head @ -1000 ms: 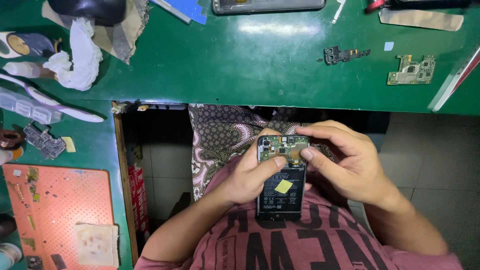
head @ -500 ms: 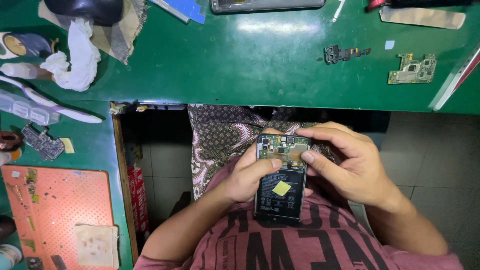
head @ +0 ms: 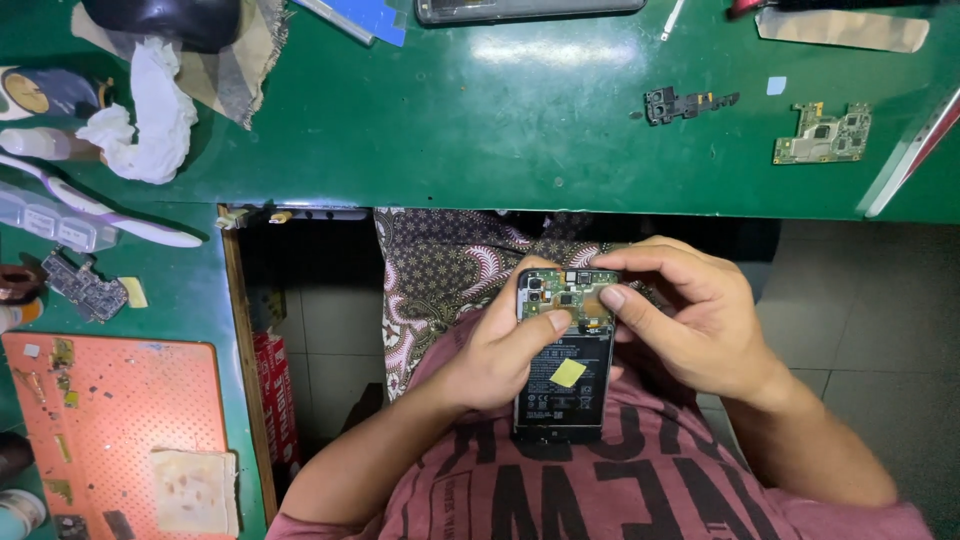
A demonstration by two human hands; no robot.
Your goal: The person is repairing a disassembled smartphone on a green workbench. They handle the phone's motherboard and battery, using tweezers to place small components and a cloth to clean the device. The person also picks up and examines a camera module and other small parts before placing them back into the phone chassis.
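Observation:
An opened smartphone (head: 562, 372) with its back cover off lies over my lap, showing a black battery with a yellow sticker and a green circuit board at its top end. My left hand (head: 492, 352) grips the phone along its left side, thumb resting on the board. My right hand (head: 690, 318) holds the top right corner, with its fingertips pressing on the green board. Both hands hover below the edge of the green table (head: 520, 130).
On the green table lie a loose green circuit board (head: 822, 133), a small black bracket part (head: 678, 103), a dark phone (head: 528, 9) and a white crumpled tissue (head: 150, 112). At the left sit an orange work mat (head: 110, 420) and another small board (head: 84, 288).
The phone and both hands have barely shifted; my right fingers stay on the board at the phone's top end.

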